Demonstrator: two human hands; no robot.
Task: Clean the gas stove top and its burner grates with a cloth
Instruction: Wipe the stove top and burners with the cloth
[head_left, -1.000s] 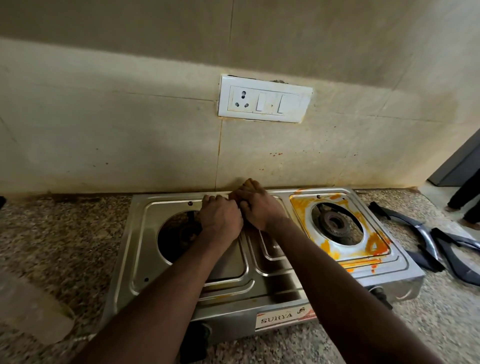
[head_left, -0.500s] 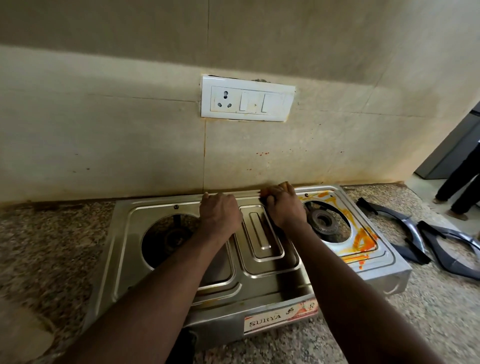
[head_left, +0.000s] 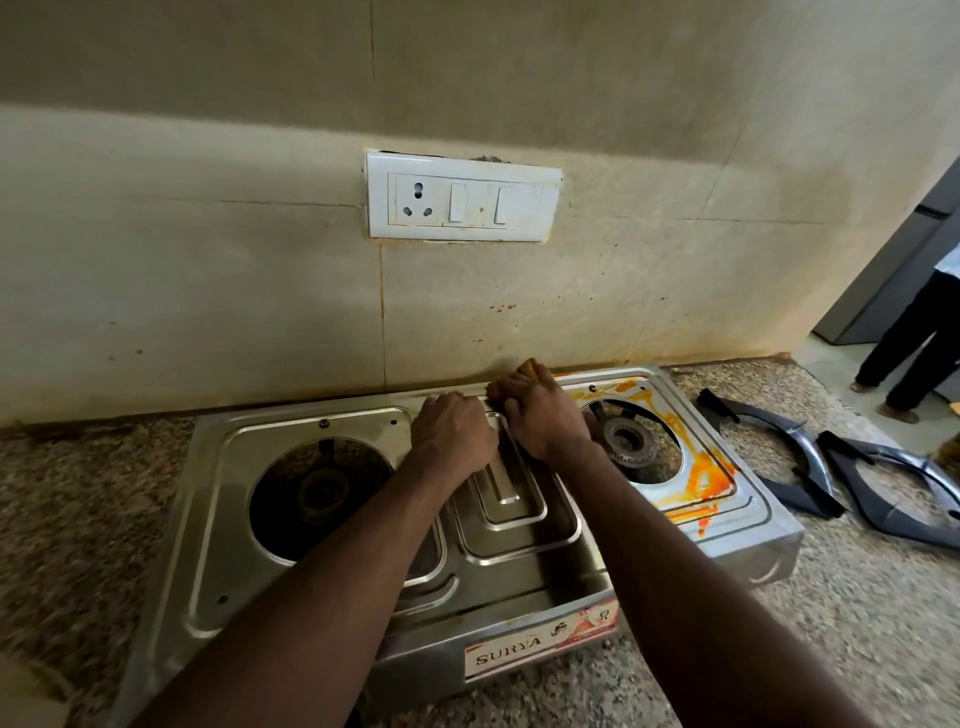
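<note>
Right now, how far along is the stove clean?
Done: both burner grates are off, lying on the counter right of the stove top, whose left half looks free of orange. In hand: left hand and right hand are bunched together at its back middle; no cloth shows, so I cannot confirm wiping. Left: orange stains ring the right burner, and the grates' state is unclear.

Dim warm light; wide-angle edge bending; motion blur lower left.

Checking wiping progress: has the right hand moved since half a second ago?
Yes. The right hand slid slightly left along the stove's rear edge, away from the right burner, closing on the left hand.
</note>
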